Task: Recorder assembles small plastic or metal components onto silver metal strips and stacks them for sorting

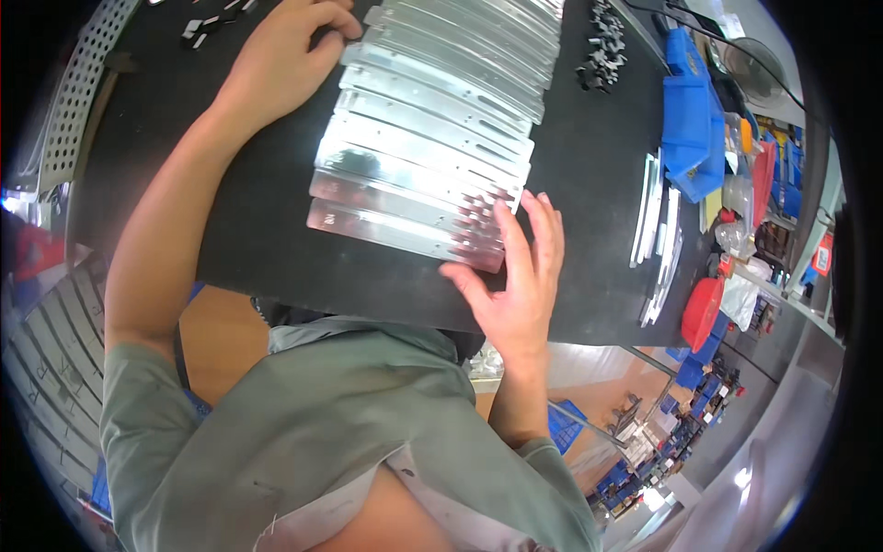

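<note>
A row of shiny metal strips (414,156), overlapping like shingles, lies on the dark table. Slots and small holes run along several of them. My left hand (285,60) is at their left ends toward the far side, fingers bent, thumb and fingertip close together at a strip's end. At the near right corner, my right hand (520,285) is open, its thumb and fingers spread around the right ends of the nearest strips. The fingertips are beside or touching the edge; exact contact is hard to make out.
Small black and silver parts (603,46) are heaped at the far right, with more small pieces (198,35) at the far left. Narrow metal bars (658,239) lie on the table's right. Beyond stand blue bins (692,129) and a red container (702,311). A perforated white panel (78,101) borders the left.
</note>
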`<state>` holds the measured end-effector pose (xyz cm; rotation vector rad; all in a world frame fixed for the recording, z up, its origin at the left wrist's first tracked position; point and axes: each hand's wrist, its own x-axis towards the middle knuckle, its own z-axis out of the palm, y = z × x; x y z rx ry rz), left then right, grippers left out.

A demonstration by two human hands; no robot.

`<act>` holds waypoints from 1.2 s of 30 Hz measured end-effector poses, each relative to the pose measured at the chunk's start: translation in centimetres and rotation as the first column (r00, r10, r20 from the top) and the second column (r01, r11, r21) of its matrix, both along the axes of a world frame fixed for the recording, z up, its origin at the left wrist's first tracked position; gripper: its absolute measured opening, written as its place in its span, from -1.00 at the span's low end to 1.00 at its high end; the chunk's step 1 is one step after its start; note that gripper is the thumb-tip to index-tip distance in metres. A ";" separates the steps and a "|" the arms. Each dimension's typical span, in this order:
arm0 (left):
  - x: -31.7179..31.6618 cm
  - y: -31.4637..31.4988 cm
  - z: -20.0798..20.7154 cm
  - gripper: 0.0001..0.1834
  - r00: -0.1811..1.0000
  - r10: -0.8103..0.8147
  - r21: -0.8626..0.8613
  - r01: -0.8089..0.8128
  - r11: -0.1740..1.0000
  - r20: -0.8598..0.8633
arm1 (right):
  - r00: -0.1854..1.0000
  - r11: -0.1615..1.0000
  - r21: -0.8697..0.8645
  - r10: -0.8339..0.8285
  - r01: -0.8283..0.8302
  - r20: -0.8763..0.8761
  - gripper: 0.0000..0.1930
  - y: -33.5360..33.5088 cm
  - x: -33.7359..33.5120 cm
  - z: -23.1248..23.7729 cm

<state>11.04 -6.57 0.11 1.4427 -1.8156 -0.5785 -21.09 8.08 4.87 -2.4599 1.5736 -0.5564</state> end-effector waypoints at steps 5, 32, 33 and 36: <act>2.9 -0.3 -2.4 -0.85 1.000 -0.027 -0.153 0.027 0.988 0.002 | 0.943 0.950 0.019 -0.311 0.311 0.119 -0.32 -1.6 -3.3 1.2; 1.3 0.2 -1.0 -0.87 0.999 0.044 -0.015 -0.044 0.999 -0.001 | 0.581 0.565 -0.323 -0.812 0.759 -0.055 -0.89 -9.8 -24.2 -3.1; 1.2 0.1 -0.9 -0.87 0.999 0.040 -0.017 -0.040 0.999 0.006 | 0.541 0.537 -0.358 -0.835 0.764 -0.097 -0.93 -9.7 -22.8 -2.7; 1.2 0.2 -0.9 -0.87 0.999 0.052 -0.005 -0.052 0.999 -0.007 | 0.690 0.678 -0.150 -0.722 0.720 0.052 -0.92 -9.4 -23.5 -3.9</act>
